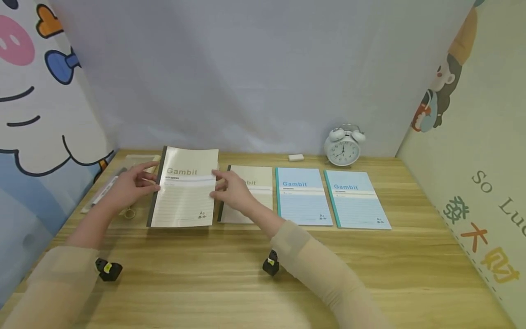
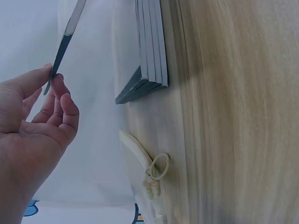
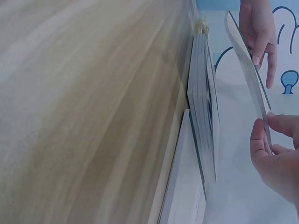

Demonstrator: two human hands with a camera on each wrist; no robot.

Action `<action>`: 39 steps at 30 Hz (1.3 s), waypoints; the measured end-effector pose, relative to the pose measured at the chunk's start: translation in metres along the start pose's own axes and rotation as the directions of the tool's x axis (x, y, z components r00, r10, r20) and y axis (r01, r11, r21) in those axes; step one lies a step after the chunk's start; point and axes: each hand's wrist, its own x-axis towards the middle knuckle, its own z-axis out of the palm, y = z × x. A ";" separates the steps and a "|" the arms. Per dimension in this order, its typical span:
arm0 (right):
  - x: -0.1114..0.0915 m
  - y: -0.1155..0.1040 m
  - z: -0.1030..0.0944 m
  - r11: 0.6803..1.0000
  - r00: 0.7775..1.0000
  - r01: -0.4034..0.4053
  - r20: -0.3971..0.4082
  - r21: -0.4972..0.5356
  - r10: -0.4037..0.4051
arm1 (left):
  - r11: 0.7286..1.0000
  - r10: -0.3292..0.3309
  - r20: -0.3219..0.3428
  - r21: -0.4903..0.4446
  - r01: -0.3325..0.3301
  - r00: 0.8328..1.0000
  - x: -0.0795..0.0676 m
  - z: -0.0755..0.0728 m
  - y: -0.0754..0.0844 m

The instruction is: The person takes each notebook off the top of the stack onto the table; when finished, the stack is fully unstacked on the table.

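Note:
A cream Gambit notebook point(image 1: 186, 194) with a dark spine is held raised over the table, its cover facing up. My left hand point(image 1: 133, 185) pinches it by the spine edge between thumb and fingers, as the left wrist view also shows. At the opposite edge, my right hand point(image 1: 233, 189) grips it with thumb and fingertips. A stack of several dark-spined notebooks point(image 2: 152, 51) lies on the table below the raised one. Just right of it in the head view is another cream notebook point(image 1: 256, 196), partly covered by my right hand.
Two light blue notebooks point(image 1: 304, 201) point(image 1: 357, 203) with teal spines lie to the right. Along the back stand a white alarm clock point(image 1: 344, 147) and a small white eraser point(image 1: 296, 157). A clear pouch point(image 1: 137, 160) with a ring pull point(image 1: 129, 213) and a marker point(image 1: 106, 188) lies at left.

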 end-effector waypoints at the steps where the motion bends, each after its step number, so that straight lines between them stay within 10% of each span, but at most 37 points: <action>1: -0.001 -0.001 -0.001 1.000 1.000 0.004 -0.006 -0.001 -0.004 | 1.000 0.004 -0.001 0.004 -0.004 1.000 -0.001 0.000 0.002; 15: -0.025 -0.012 -0.007 0.997 0.998 0.039 0.052 0.074 -0.042 | 0.992 0.123 0.126 -0.005 -0.123 0.984 -0.030 -0.005 0.017; 31: -0.057 -0.012 -0.001 0.995 0.987 0.075 0.144 -0.059 -0.065 | 0.995 0.099 0.196 0.013 -0.104 0.976 -0.056 -0.001 0.022; 39: -0.074 -0.003 0.015 0.994 0.980 0.064 0.195 -0.093 -0.045 | 0.992 0.126 0.314 -0.069 -0.109 0.941 -0.074 0.009 0.014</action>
